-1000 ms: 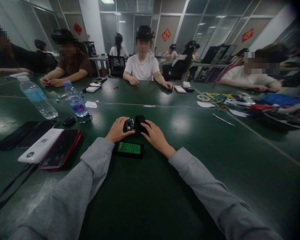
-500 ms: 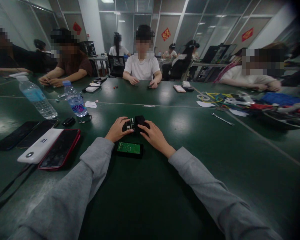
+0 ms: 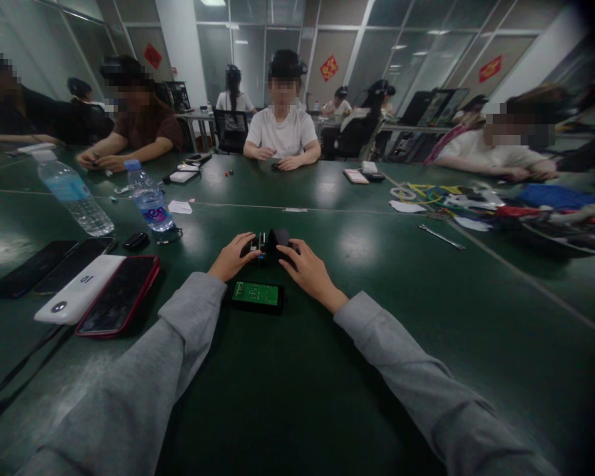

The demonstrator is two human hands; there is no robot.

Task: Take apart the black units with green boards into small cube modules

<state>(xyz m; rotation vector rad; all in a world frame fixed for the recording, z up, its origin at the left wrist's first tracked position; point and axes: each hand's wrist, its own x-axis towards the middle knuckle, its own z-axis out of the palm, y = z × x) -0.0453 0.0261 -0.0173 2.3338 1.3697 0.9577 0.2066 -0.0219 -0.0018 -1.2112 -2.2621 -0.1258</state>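
Observation:
My left hand (image 3: 232,256) is closed around the edge of a small circuit board (image 3: 261,246) with light and blue parts on it. My right hand (image 3: 310,268) grips a black plastic piece (image 3: 279,239), shaped like a small housing, right beside the board. Whether the two pieces touch, I cannot tell. Just below the hands, a green circuit board (image 3: 256,293) lies face up in a black rectangular case (image 3: 281,301) on the dark green table (image 3: 297,383).
On the left are phones, among them a red-edged one (image 3: 121,297), a white power bank (image 3: 79,291), a black case (image 3: 135,240) and two water bottles (image 3: 149,198). To the right lie a wrench (image 3: 441,237) and a heap of cables (image 3: 451,198). People sit opposite.
The small board has turned in my left hand, so its blue part now shows. The black piece in my right hand has tilted a little. Across the table, a person's hands have shifted.

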